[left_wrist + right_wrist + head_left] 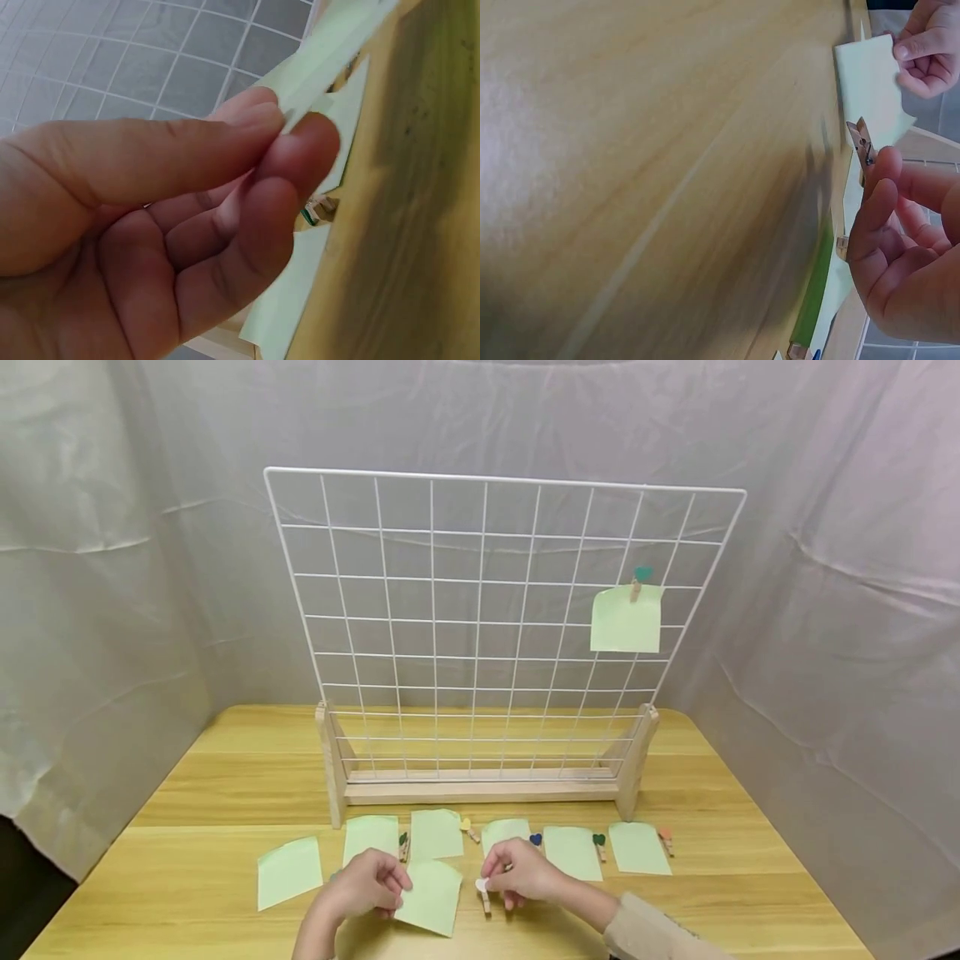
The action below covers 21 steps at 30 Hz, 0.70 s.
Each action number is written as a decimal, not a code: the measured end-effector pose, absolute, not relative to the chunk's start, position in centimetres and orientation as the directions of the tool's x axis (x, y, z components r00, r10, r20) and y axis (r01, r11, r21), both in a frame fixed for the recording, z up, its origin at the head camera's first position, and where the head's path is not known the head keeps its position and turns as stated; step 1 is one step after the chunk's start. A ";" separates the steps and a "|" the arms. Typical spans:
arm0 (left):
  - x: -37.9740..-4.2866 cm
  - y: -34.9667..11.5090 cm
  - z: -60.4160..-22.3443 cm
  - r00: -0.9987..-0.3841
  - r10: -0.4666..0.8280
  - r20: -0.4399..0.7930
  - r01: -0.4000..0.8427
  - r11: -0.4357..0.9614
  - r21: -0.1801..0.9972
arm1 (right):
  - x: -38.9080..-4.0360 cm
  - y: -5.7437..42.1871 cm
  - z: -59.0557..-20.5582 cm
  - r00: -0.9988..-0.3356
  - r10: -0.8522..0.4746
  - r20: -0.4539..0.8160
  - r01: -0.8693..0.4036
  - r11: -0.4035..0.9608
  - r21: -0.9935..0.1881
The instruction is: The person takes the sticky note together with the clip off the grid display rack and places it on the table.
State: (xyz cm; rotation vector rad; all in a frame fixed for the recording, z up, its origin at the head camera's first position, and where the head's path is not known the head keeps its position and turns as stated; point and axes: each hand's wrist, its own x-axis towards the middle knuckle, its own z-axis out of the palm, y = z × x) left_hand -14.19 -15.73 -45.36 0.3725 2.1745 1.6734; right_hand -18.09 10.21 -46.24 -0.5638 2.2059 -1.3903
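Observation:
Between thumb and fingers, my left hand (367, 885) pinches a pale green paper note (431, 900) near its left edge; in the left wrist view the note (315, 79) looks lifted off the wood. My right hand (525, 872) holds a small wooden clothespin (485, 902) with a white top by that top end. Its legs point away from the fingers in the right wrist view, where the clothespin (862, 142) appears apart from the note (870, 82). The clothespin is just right of the note in the head view.
A white wire grid (506, 482) stands on a wooden base (480, 792) behind the hands. A green note (626, 622) hangs there at upper right under a teal heart clothespin (636, 587). Several notes and heart clothespins lie before the base, including a far-left note (288, 872).

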 end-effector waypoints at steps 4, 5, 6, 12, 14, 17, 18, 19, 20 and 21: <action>-14.0 -15.7 -45.7 -0.897 0.424 -0.129 -0.012 0.268 0.963 | -18.1 10.2 -46.4 -0.792 -0.582 -0.182 -0.093 0.411 -0.907; -14.0 -15.7 -45.8 -0.897 0.424 -0.127 -0.008 0.272 0.962 | -18.1 10.2 -46.5 -0.790 -0.583 -0.189 -0.091 0.417 -0.904; -14.0 -15.7 -45.9 -0.897 0.425 -0.125 -0.002 0.278 0.960 | -18.1 10.1 -46.6 -0.789 -0.582 -0.196 -0.090 0.424 -0.901; -13.9 -15.8 -45.9 -0.895 0.425 -0.137 0.010 0.325 0.946 | -18.0 10.0 -46.8 -0.776 -0.592 -0.217 -0.098 0.452 -0.886; -13.8 -15.8 -45.8 -0.895 0.420 -0.151 0.003 0.345 0.939 | -18.0 10.1 -46.8 -0.769 -0.600 -0.219 -0.103 0.454 -0.885; -13.7 -15.7 -45.7 -0.895 0.410 -0.174 -0.011 0.370 0.929 | -18.1 10.1 -46.9 -0.768 -0.600 -0.224 -0.103 0.462 -0.881; -13.6 -15.7 -45.6 -0.896 0.405 -0.179 -0.015 0.377 0.926 | -18.1 10.2 -46.9 -0.769 -0.598 -0.226 -0.104 0.465 -0.879; -13.6 -15.7 -45.6 -0.897 0.402 -0.181 -0.016 0.381 0.925 | -18.1 10.2 -47.0 -0.772 -0.595 -0.225 -0.107 0.471 -0.876; -13.6 -15.7 -45.5 -0.899 0.399 -0.183 -0.017 0.385 0.923 | -18.1 10.2 -47.0 -0.774 -0.591 -0.225 -0.110 0.475 -0.873; -13.5 -15.7 -45.5 -0.899 0.396 -0.185 -0.018 0.390 0.921 | -18.1 10.2 -47.1 -0.776 -0.590 -0.223 -0.114 0.478 -0.871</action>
